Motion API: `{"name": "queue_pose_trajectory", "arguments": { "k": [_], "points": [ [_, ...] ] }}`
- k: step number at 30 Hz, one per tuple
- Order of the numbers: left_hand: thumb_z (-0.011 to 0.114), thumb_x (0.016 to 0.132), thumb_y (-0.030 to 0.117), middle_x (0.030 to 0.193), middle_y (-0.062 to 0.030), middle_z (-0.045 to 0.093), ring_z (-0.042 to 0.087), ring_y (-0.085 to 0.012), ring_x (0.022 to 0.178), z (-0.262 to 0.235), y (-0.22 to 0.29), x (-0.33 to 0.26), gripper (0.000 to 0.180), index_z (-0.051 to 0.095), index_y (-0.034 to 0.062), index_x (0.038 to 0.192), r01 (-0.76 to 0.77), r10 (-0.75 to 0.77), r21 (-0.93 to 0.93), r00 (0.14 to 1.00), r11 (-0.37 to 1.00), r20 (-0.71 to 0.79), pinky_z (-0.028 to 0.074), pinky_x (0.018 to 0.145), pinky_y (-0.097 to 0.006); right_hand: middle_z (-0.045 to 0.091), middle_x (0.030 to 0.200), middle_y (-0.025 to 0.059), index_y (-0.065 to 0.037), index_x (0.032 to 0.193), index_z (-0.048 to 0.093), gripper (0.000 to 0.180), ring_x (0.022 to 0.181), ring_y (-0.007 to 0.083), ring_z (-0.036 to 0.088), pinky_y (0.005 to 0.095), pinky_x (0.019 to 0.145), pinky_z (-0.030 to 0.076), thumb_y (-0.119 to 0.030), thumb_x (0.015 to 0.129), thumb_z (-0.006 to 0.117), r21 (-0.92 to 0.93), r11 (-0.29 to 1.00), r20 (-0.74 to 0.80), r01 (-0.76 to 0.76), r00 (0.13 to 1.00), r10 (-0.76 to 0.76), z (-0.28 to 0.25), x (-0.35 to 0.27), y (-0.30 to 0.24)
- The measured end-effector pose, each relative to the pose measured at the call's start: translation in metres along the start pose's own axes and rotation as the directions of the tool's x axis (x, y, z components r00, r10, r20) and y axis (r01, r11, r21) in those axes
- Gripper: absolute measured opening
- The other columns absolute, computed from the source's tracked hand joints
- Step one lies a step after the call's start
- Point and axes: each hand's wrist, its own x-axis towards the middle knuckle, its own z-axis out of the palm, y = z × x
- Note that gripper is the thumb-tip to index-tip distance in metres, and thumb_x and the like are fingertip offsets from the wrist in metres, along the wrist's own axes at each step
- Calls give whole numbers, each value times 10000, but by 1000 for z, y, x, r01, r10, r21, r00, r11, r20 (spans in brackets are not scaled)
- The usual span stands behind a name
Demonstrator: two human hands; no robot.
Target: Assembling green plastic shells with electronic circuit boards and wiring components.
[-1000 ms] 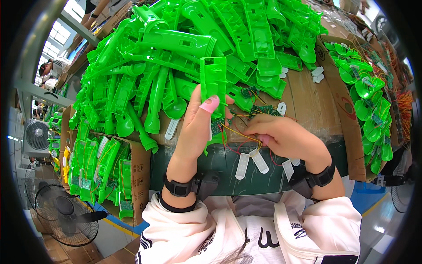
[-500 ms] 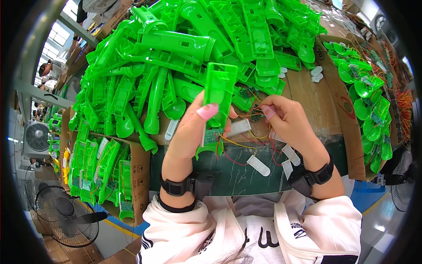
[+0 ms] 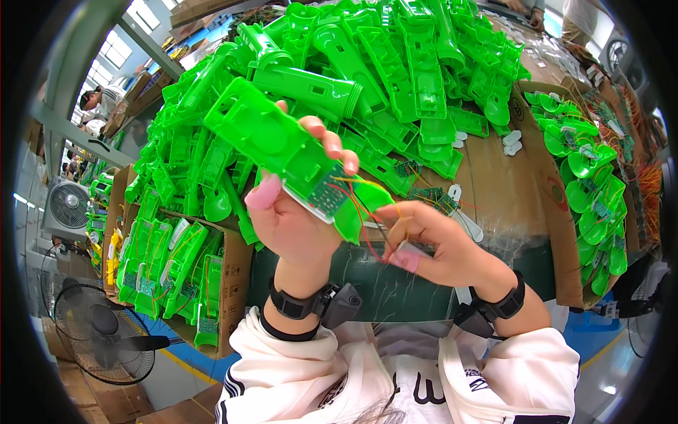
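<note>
My left hand (image 3: 293,222) is wrapped round a green plastic torch half-shell (image 3: 258,131), inner side up and tilted toward the upper left. A small green circuit board (image 3: 326,198) sits at the shell's lower end, with red and yellow wires (image 3: 362,220) coming off it. My right hand (image 3: 452,247) is closed in a pinch on these wires, just beside the shell's rounded end. What hangs from the wires' far ends is hidden. More circuit boards (image 3: 432,199) and white plastic pieces (image 3: 470,226) lie beyond my right hand.
A large heap of green shells (image 3: 339,60) covers the far side of the table. Open cartons with wired shells stand left (image 3: 234,283) and right (image 3: 558,247). A black floor fan (image 3: 106,328) is at the lower left. Another person's hand (image 3: 537,18) shows at the far right.
The shell in my left hand has swung from nearly upright to leaning left. My right hand has moved left and nearer, from beside the loose boards to the shell's wires.
</note>
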Motion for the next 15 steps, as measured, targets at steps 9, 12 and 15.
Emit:
{"name": "queue_pose_trajectory", "arguments": {
  "k": [9,12,15],
  "points": [
    [392,784,237,1128,-161,449,476,-243,943,-38,-15,3,465,363,50,1208,-330,427,458,896,825,-122,424,780,-402,483,1064,115,-3,1142,451,345,857,134,568,254,736,476,20,807,529,-37,980,-344,197,918,-198,-8,1,-2],
    [420,784,224,1123,-151,441,486,-227,911,-33,-17,5,472,288,83,1215,-170,391,601,883,781,-259,439,758,-374,474,1094,130,2,1076,504,281,864,147,573,261,752,479,30,799,532,-81,960,-378,268,883,-278,-10,1,-9],
    [391,798,207,1131,-148,435,489,-217,908,-32,-21,4,446,288,80,1213,5,211,523,912,852,-352,441,753,-365,480,1095,145,10,1037,531,251,857,158,576,268,767,479,35,788,552,-143,917,-402,373,824,-399,-19,0,-7]
  ]
}}
